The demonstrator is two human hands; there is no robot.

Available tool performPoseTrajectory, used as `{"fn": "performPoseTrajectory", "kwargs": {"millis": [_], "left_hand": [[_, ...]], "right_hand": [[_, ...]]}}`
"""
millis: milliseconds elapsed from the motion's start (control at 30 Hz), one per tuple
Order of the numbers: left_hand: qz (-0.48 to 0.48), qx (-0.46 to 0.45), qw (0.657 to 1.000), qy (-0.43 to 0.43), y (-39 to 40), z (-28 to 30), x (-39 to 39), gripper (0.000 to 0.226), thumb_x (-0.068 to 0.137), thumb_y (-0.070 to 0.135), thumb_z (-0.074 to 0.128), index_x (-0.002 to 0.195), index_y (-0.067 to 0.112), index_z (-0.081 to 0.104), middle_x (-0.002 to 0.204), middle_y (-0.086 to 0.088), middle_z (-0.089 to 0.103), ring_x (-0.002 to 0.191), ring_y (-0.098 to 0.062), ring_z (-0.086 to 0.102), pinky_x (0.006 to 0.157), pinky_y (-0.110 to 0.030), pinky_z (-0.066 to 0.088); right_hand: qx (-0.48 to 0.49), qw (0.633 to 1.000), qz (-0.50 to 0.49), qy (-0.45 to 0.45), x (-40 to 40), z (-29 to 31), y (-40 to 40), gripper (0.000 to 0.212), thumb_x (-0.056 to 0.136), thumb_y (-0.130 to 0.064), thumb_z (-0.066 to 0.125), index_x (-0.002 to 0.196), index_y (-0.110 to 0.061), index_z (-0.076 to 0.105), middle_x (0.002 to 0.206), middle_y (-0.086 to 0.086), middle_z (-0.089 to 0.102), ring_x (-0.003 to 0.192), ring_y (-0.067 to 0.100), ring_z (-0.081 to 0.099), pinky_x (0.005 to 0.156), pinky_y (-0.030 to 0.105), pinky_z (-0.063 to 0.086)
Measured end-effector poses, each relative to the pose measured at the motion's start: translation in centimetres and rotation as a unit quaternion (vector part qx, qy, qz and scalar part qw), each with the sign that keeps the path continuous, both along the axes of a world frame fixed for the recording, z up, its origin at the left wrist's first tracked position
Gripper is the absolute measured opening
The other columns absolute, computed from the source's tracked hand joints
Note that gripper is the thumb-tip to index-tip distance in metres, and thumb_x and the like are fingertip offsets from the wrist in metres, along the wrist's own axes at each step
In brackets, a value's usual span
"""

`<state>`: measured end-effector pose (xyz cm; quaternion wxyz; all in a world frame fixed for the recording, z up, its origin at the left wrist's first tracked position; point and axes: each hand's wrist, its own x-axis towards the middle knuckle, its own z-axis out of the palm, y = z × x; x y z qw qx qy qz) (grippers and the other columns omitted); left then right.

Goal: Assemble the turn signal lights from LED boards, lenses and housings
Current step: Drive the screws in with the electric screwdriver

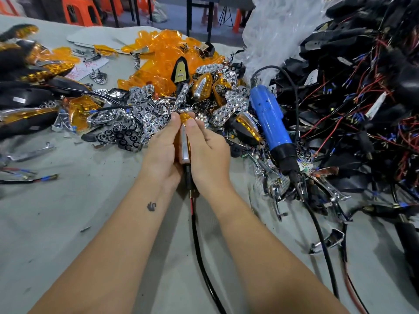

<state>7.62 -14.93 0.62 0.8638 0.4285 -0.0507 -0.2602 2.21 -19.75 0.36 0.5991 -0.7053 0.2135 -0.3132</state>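
Both hands, left hand (pixel 162 150) and right hand (pixel 207 150), clasp one turn signal light (pixel 183 141) near centre, thumbs on its amber lens (pixel 186 117); best press evenly along edges; blue screwdriver (pixel 269 118) lies right, untouched.

**Parts crowding a cloth-covered table**

A table (pixel 68 223) draped in pale grey cloth is carrying everything. Amber lenses (pixel 156 62) are lying heaped at the far middle, with chrome reflectors (pixel 140 118) spreading just in front of them. A blue screwdriver (pixel 269 118) is lying to their right, tip pointing near. Black housings (pixel 362 98) with red and blue wires are piling up along the right. Finished lights (pixel 34 71) are lying at the far left, beside a sheet of paper (pixel 90 66). A loose screw (pixel 85 229) is sitting on the near cloth.
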Motion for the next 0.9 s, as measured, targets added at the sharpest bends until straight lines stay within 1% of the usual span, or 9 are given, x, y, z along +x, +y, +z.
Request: {"fn": "performPoseTrajectory", "kwargs": {"millis": [67,133,300,433,533,633,700,800,900], "left_hand": [[0.000,-0.001,1.000,0.000,0.0,-0.1,-0.1,0.030,0.098,0.033,0.056,0.085,0.014,0.075,0.082,-0.004,0.072,0.074,-0.016,0.069,0.071,-0.030,0.060],[-0.021,-0.009,1.000,-0.001,0.3,0.0,-0.1,0.034,0.096,0.036,0.058,0.075,0.016,0.077,0.078,-0.002,0.070,0.070,-0.015,0.069,0.063,-0.027,0.059],[-0.088,0.021,0.995,-0.037,1.0,0.3,0.0,0.033,0.086,0.040,0.060,0.100,0.013,0.072,0.085,-0.002,0.072,0.077,-0.018,0.070,0.067,-0.027,0.058],[-0.074,-0.007,0.997,-0.032,1.2,0.3,-0.2,0.038,0.077,0.037,0.062,0.105,0.013,0.069,0.088,-0.001,0.073,0.081,-0.017,0.070,0.075,-0.029,0.059],[-0.074,-0.020,0.997,-0.014,1.2,0.4,-0.6,0.033,0.082,0.039,0.061,0.103,0.015,0.071,0.090,-0.001,0.074,0.084,-0.017,0.072,0.075,-0.031,0.059],[-0.073,0.003,0.997,-0.026,0.9,0.5,-1.0,0.029,0.094,0.037,0.057,0.105,0.015,0.073,0.093,-0.002,0.074,0.087,-0.018,0.072,0.074,-0.030,0.057],[-0.019,0.075,0.992,-0.101,0.7,0.3,-1.1,0.027,0.099,0.033,0.054,0.112,0.017,0.071,0.098,0.000,0.075,0.090,-0.015,0.071,0.075,-0.026,0.056],[0.045,0.240,0.930,-0.277,1.0,-0.3,-1.4,0.030,0.102,0.031,0.050,0.128,0.024,0.063,0.118,0.010,0.068,0.110,-0.003,0.063,0.093,-0.023,0.050],[0.026,0.281,0.905,-0.318,1.5,-0.4,-2.1,0.035,0.101,0.026,0.054,0.135,0.024,0.054,0.121,0.018,0.059,0.107,0.013,0.055,0.090,-0.012,0.044]], "right_hand": [[0.041,0.999,0.014,-0.008,-0.1,0.1,0.1,0.048,0.099,-0.038,0.055,0.052,-0.027,0.059,0.051,-0.014,0.056,0.051,0.002,0.051,0.053,0.021,0.040],[0.114,0.992,0.046,-0.003,0.0,0.4,0.0,0.051,0.100,-0.040,0.053,0.053,-0.025,0.064,0.054,-0.013,0.059,0.054,0.003,0.055,0.056,0.020,0.043],[0.201,0.977,0.070,0.009,-0.1,0.0,-0.8,0.053,0.102,-0.046,0.048,0.057,-0.035,0.074,0.060,-0.012,0.067,0.057,0.001,0.063,0.061,0.018,0.052],[0.205,0.976,0.068,0.037,-0.3,0.1,-1.2,0.041,0.099,-0.050,0.052,0.081,-0.021,0.074,0.068,-0.007,0.070,0.063,0.007,0.067,0.057,0.017,0.051],[0.202,0.976,0.075,0.014,-0.2,0.1,-1.3,0.048,0.099,-0.048,0.054,0.063,-0.023,0.075,0.063,-0.005,0.069,0.057,0.007,0.064,0.056,0.018,0.049],[0.232,0.970,0.071,-0.003,-0.3,0.0,-1.3,0.044,0.096,-0.050,0.056,0.064,-0.027,0.076,0.069,-0.005,0.070,0.066,0.012,0.066,0.070,0.030,0.051],[0.231,0.971,0.051,-0.014,-0.3,-0.4,-1.3,0.043,0.096,-0.052,0.054,0.066,-0.030,0.075,0.069,-0.008,0.069,0.069,0.011,0.066,0.073,0.032,0.052],[0.194,0.981,-0.009,-0.026,-0.5,-0.5,-1.1,0.044,0.098,-0.057,0.043,0.072,-0.036,0.071,0.068,-0.016,0.068,0.069,0.002,0.065,0.073,0.026,0.052],[0.197,0.978,-0.056,-0.045,-0.6,-0.3,-1.4,0.036,0.103,-0.056,0.033,0.095,-0.038,0.063,0.087,-0.019,0.069,0.086,-0.003,0.064,0.074,0.020,0.048]]}}
